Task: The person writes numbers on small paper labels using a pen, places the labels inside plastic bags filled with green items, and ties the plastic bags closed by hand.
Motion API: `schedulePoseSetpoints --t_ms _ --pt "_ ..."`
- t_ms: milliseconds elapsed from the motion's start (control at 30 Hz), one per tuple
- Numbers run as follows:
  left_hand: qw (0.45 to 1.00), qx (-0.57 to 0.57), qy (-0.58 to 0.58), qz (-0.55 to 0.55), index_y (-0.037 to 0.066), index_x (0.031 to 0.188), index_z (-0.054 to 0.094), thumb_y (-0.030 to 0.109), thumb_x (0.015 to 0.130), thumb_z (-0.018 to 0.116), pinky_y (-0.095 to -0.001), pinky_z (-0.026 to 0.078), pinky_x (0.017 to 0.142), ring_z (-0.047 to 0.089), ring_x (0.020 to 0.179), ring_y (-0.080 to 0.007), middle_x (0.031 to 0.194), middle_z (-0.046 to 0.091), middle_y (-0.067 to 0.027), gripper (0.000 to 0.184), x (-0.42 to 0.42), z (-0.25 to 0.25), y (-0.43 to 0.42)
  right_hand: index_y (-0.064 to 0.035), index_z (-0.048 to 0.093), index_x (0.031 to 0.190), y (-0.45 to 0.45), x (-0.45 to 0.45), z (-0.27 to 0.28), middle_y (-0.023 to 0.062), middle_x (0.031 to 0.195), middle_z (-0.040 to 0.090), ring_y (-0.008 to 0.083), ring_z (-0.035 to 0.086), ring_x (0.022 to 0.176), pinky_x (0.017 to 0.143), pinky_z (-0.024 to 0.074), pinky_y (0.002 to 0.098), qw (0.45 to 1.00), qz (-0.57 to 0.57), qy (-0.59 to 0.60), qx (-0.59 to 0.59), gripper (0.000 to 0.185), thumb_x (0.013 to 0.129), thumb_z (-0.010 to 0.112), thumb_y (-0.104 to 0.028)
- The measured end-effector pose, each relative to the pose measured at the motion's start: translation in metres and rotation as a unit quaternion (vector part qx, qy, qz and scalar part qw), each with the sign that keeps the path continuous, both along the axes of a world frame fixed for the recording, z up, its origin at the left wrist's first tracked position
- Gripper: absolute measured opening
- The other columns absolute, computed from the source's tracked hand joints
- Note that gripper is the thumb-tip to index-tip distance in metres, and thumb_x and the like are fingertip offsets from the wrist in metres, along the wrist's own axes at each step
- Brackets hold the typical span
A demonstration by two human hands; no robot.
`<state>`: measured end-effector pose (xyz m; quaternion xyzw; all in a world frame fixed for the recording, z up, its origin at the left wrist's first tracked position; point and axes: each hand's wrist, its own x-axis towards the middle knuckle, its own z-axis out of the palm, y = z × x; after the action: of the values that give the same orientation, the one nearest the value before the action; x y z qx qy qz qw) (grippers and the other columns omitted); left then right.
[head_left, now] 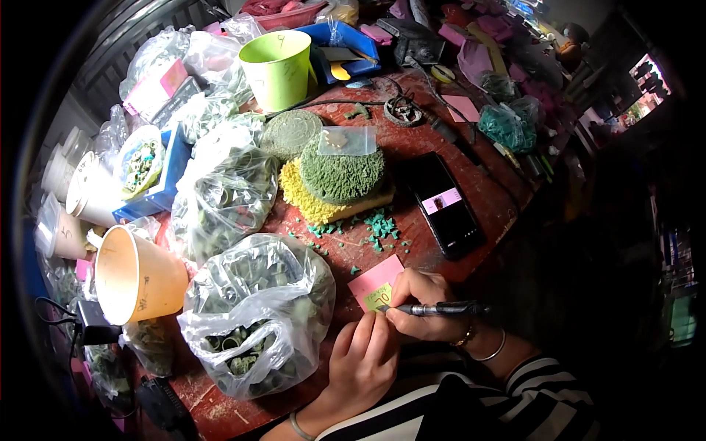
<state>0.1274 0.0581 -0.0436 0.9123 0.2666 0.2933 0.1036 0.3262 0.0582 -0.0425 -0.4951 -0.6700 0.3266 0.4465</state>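
Pink paper [386,272], right of the plastic bag [294,287], seems mid-writing: our right hand [434,327] pinches the pen [435,309], our left hand [365,360] curls (hold unclear); next strokes likely need steadiness.

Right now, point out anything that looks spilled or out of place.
Teal bits lie scattered on the red table, between the yellow pad and the pink paper; loose and outside any container, they look spilled.

Left hand [365,355] palm-down, knuckles bent, close by the right hand [429,305], curled in a thumb-and-finger pinch.
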Motion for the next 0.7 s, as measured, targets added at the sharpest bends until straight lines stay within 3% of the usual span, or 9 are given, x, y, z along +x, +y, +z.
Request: schedulePoseSetpoints --t_ms 433,533,600,700 --pt "1.000 0.016 0.000 -0.001 0.002 0.100 0.072 0.009 0.076 0.074 -0.0435 0.050 0.093 0.065 0.114 -0.0333 0.119 0.067 -0.0184 0.024 0.0001 -0.0021 0.0000 -0.0009 0.055 0.086 0.0024 -0.0025 0.0045 0.0112 0.074 0.061 0.0274 0.063 0.064 0.061 0.0492 0.0378 1.000 0.005 -0.009 -0.007 0.020 0.085 0.071 -0.012" --pt "1.000 0.012 0.003 -0.001 0.003 0.100 0.072 0.009 0.076 0.074 -0.0434 0.050 0.093 0.065 0.115 -0.0335 0.120 0.067 -0.0182 0.025 -0.0002 -0.0026 -0.0003 -0.0009 0.054 0.087 0.0015 -0.0035 0.0026 0.0109 0.073 0.061 0.0260 0.062 0.063 0.060 0.0486 0.0369 1.000 -0.007 -0.012 0.010 0.020 0.085 0.071 -0.011" --pt "1.000 0.014 0.010 -0.004 0.003 0.100 0.072 0.010 0.076 0.075 -0.0432 0.050 0.093 0.065 0.115 -0.0336 0.120 0.067 -0.0180 0.025 -0.0014 -0.0011 0.0000 -0.0025 0.054 0.088 0.0000 -0.0024 0.0023 0.0079 0.073 0.060 0.0179 0.058 0.061 0.059 0.0479 0.0326 1.000 -0.014 0.020 -0.012 0.019 0.084 0.073 -0.007" --pt "1.000 0.018 0.018 -0.003 0.004 0.101 0.073 0.010 0.076 0.075 -0.0432 0.050 0.093 0.065 0.115 -0.0335 0.120 0.066 -0.0174 0.026 -0.0015 -0.0002 -0.0011 -0.0026 0.054 0.088 0.0010 -0.0005 0.0019 0.0080 0.073 0.060 0.0169 0.058 0.061 0.058 0.0474 0.0325 1.000 0.001 0.013 -0.003 0.019 0.084 0.073 -0.005"
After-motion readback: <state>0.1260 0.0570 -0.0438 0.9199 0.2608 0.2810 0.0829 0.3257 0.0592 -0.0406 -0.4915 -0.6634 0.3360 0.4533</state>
